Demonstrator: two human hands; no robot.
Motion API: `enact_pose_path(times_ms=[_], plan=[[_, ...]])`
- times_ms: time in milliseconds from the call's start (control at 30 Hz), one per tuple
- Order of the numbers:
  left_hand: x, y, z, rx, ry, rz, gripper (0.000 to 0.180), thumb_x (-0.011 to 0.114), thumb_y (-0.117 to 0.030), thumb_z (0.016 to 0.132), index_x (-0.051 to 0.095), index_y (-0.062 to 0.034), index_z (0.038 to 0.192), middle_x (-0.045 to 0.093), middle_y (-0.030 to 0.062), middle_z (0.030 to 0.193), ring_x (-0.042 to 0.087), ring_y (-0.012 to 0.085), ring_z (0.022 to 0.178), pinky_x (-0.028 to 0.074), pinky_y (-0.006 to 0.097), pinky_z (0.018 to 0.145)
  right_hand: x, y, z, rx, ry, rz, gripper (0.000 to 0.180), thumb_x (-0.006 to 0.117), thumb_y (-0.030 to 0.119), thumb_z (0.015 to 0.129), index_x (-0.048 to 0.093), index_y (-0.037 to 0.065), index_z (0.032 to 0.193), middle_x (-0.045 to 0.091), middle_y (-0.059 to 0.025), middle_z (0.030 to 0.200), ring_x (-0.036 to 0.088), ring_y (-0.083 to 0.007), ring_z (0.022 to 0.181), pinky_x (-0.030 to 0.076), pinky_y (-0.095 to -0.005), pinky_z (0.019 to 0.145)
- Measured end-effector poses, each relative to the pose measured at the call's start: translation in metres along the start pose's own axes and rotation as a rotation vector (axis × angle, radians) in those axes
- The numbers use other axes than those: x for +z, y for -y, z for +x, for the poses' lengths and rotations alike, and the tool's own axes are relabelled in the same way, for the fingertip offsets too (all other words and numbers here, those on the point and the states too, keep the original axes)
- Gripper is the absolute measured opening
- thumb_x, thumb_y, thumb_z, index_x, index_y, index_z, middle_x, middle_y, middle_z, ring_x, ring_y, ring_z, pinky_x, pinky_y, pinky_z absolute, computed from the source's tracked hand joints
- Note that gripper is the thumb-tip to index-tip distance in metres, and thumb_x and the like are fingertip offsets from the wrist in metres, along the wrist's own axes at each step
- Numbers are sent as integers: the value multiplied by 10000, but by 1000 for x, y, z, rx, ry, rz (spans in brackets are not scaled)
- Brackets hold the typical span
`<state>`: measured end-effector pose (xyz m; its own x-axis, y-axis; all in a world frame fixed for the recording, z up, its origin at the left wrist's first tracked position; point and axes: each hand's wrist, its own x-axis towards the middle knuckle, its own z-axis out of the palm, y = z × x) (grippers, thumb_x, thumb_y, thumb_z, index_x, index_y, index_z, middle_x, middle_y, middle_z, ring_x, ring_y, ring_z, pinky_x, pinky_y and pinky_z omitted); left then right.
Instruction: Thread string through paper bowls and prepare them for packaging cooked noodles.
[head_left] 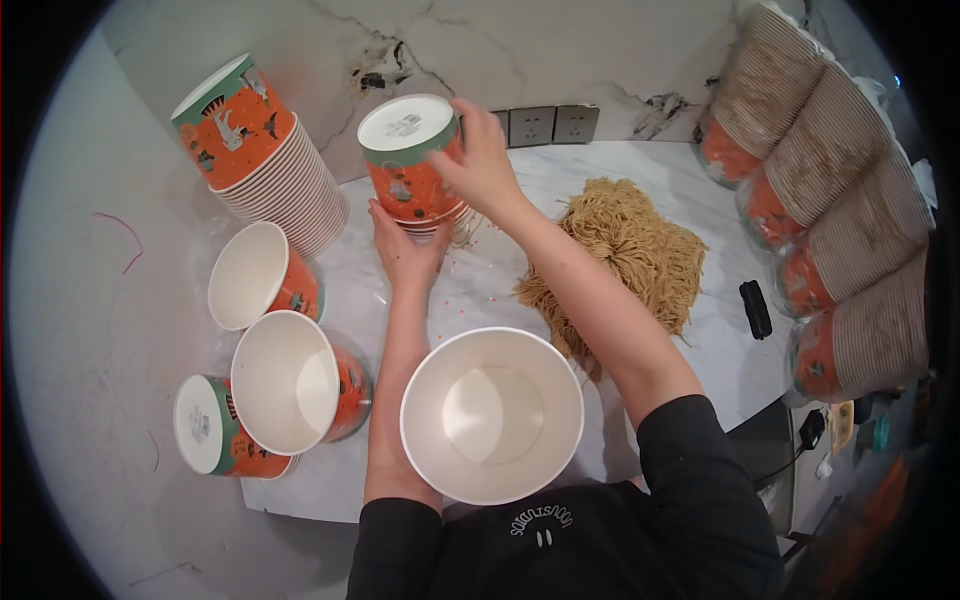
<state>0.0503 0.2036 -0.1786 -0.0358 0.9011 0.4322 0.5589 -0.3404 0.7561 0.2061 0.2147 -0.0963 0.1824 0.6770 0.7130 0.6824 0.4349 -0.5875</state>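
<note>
Both my hands are on a short stack of upside-down orange and green paper buckets (410, 165) near the back wall. My left hand (408, 250) grips the stack low down, around the pale rims. Higher up, my right hand (482, 165) is closed on the right side of the top bucket, close to its white base. A large white paper bucket (492, 415) stands mouth up in front of my body, with nothing in it. To the right of the stack lies a heap of tan strands (625, 255), perhaps yarn or dry noodles; I cannot tell which.
A tall leaning stack of nested buckets (280, 180) is at the back left. Nearer are two open buckets (350, 390) (300, 290) and a tipped bucket (250, 425). Plastic-wrapped bucket stacks (840, 210) line the right, beside a small black object (756, 309). Wall sockets (552, 125) sit behind.
</note>
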Motion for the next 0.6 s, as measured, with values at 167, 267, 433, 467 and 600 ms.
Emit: enact_pose_path(times_ms=[167,267,433,467,600], plan=[[4,17,3,82,-25,-91,1269,899,-381,658,130,106,1541,398,336,1479,414,461,1355,329,465,1147,10,41,13,66,92,-194,1139,901,495,583,375,20,1475,338,-308,1459,427,-497,1322,454,-523,1034],[5,10,1,79,-16,-45,1278,906,-365,643,129,111,1539,434,323,1451,447,453,1325,348,457,1134,7,32,18,150,168,-168,1231,932,544,512,383,8,1474,362,-331,1438,496,-491,1273,495,-501,1003],[-1,-3,-2,77,18,-45,1285,909,-340,632,118,115,1536,448,320,1437,456,448,1318,358,457,1124,6,35,17,171,157,-212,1228,929,560,512,404,-15,1460,399,-339,1410,566,-474,1217,515,-462,988],[-1,-3,-1,78,13,-43,1284,909,-333,631,116,114,1536,449,322,1432,459,448,1314,362,457,1120,6,36,18,172,171,-200,1230,930,559,511,403,-21,1459,408,-333,1399,571,-471,1208,514,-461,989],[1,6,1,131,-12,-88,1283,904,-320,641,95,111,1539,453,329,1421,467,451,1304,365,458,1116,6,33,23,130,145,-176,1235,937,546,506,396,-24,1459,428,-318,1372,584,-455,1189,512,-449,996]])
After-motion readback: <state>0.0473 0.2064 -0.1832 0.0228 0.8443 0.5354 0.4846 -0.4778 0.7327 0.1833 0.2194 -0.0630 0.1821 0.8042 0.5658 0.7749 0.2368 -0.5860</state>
